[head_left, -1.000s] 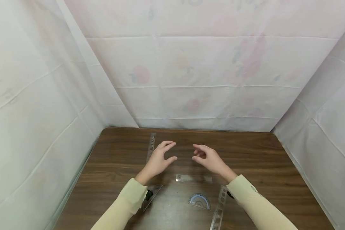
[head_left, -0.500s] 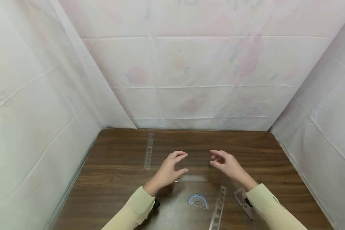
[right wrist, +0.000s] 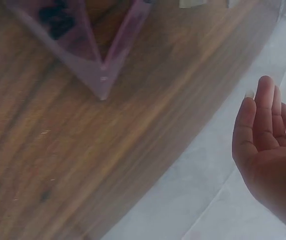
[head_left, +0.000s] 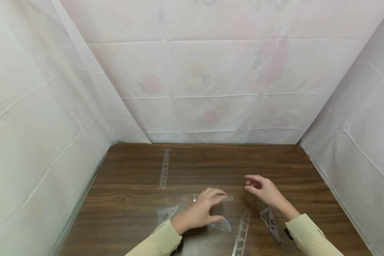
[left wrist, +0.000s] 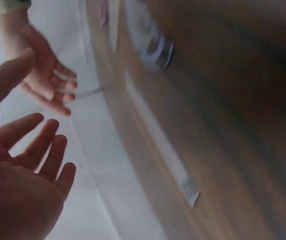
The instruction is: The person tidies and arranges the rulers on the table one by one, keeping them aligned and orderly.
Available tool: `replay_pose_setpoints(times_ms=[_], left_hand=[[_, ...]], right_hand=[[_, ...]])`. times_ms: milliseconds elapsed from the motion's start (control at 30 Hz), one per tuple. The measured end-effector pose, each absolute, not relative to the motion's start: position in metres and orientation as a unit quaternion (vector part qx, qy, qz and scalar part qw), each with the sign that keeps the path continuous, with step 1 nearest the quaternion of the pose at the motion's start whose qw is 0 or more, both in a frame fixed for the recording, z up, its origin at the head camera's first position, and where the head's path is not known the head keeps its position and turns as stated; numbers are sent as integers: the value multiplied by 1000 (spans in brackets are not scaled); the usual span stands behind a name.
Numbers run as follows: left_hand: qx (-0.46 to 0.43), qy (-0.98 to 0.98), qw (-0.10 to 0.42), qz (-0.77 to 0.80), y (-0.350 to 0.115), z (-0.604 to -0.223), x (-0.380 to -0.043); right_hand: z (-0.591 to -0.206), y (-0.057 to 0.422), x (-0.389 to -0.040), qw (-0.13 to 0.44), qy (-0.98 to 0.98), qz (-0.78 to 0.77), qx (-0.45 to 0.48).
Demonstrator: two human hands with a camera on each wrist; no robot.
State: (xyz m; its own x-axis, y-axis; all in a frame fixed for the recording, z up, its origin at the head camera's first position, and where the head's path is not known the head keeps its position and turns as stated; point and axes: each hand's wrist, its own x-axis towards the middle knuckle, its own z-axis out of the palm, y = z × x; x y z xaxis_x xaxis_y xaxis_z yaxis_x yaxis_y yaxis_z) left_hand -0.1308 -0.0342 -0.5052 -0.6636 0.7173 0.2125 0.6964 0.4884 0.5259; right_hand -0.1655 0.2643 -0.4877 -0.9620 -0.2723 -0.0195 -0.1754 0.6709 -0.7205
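My left hand (head_left: pixel 201 209) hovers over the table with thumb and fingers spread apart and nothing between them. Beneath it in the head view are a clear protractor (head_left: pixel 223 226), partly covered, and a short clear ruler (head_left: pixel 228 198), also partly covered. My right hand (head_left: pixel 265 191) hangs above the table further right, holding nothing, its fingers loosely bent. Nearest to it lies a pinkish set square (head_left: pixel 271 227), whose tip fills the top of the right wrist view. A clear set square (head_left: pixel 166 214) lies left of my left wrist. Between the hands' forearms rests a stencil ruler (head_left: pixel 241 233).
Another clear ruler (head_left: pixel 164 169) lies lengthwise at the back left of the brown wooden table (head_left: pixel 124 177). Pale printed cloth (head_left: pixel 211 71) hangs behind the table and on both sides.
Both hands have moved right and nearer the front edge, the left one now over the protractor. Both set squares and the left ruler have come into fuller view.
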Motion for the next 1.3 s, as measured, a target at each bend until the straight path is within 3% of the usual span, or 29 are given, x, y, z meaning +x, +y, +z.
replay_pose_setpoints(times_ms=[833, 1033, 1300], left_hand=[[550, 827, -45, 108, -14, -537, -99], [560, 825, -45, 58, -12, -542, -93], [553, 830, -63, 30, -8, -549, -89]], right_hand=[[-506, 282, -145, 102, 919, -365, -110], [-514, 284, -138, 135, 915, -360, -122], [-524, 281, -137, 118, 936, -302, -135]])
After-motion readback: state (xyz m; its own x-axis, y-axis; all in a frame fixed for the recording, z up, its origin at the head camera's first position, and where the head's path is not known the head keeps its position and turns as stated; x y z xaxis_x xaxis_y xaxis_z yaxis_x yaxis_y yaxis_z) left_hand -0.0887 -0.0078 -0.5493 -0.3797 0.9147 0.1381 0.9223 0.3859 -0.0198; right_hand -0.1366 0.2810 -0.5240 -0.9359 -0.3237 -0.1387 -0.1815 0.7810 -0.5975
